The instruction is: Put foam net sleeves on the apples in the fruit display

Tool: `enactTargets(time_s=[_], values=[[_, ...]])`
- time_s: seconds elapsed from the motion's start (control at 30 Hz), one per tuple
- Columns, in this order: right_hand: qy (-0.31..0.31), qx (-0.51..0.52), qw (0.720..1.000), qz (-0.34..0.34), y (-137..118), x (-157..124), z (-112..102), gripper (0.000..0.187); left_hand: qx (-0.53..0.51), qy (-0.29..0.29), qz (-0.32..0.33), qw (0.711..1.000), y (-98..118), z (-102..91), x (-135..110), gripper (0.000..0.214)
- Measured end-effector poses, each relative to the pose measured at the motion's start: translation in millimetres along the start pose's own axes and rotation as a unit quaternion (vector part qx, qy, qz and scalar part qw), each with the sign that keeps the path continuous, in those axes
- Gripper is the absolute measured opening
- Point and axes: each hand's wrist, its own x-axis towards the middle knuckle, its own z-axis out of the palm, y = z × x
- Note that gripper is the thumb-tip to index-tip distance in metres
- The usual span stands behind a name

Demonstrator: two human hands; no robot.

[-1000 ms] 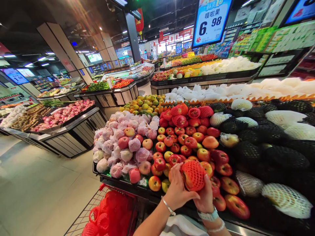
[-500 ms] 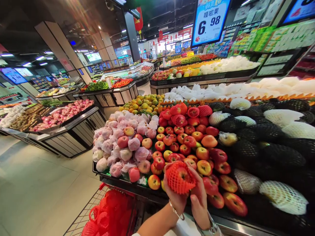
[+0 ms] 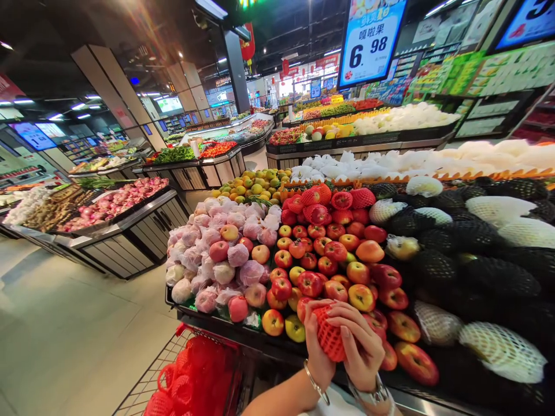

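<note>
An apple in a red foam net sleeve [image 3: 330, 336] is held up between both my hands, over the near edge of the fruit display. My left hand [image 3: 317, 349] wraps round its left side. From the right, my right hand [image 3: 359, 346] is closed over it, with the fingers lying across the top. The hands cover much of the sleeve, so the fruit inside barely shows. Behind and around them lie loose red and yellow apples [image 3: 310, 283], close below the hands. Further back sit several apples in red net sleeves [image 3: 318, 212].
Left of the loose apples are apples wrapped in thin film [image 3: 208, 237]. To the right lie fruits in black and white nets [image 3: 500, 353]. A wire cart [image 3: 145, 370] holding red foam nets [image 3: 191, 375] stands at the lower left. A price screen [image 3: 372, 43] hangs above.
Both hands have moved slightly right and down with the netted apple. The right hand has come from beneath its right side to across its top, covering more of it.
</note>
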Motion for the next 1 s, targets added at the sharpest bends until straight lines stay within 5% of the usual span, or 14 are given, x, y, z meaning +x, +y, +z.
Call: enactTargets(time_s=[0.13, 0.27, 0.37, 0.6, 0.8, 1.0], values=[[0.063, 0.033, 0.997, -0.025, 5, 3, -5, 0.021, -0.092, -0.090, 0.020, 0.991, 8, -2.7, 0, 0.058], [0.175, 0.075, 0.981, 0.043, 7, 7, -14, 0.027, 0.026, -0.276, 0.029, 0.960, 26, -7.4, 5, 0.096], [0.196, 0.058, 0.977, 0.055, 8, 4, -17, 0.027, 0.101, -0.342, -0.011, 0.934, 40, -9.3, 10, 0.097], [0.151, 0.035, 0.986, 0.067, 16, -4, -18, 0.043, 0.109, -0.333, -0.036, 0.936, 41, -11.5, 16, 0.087], [0.098, 0.040, 0.990, 0.092, 29, -4, -28, 0.025, 0.097, -0.344, -0.039, 0.933, 31, -9.2, 29, 0.083], [0.093, 0.060, 0.977, 0.181, 46, 3, -36, 0.062, 0.178, -0.309, 0.043, 0.933, 47, -1.4, 86, 0.074]])
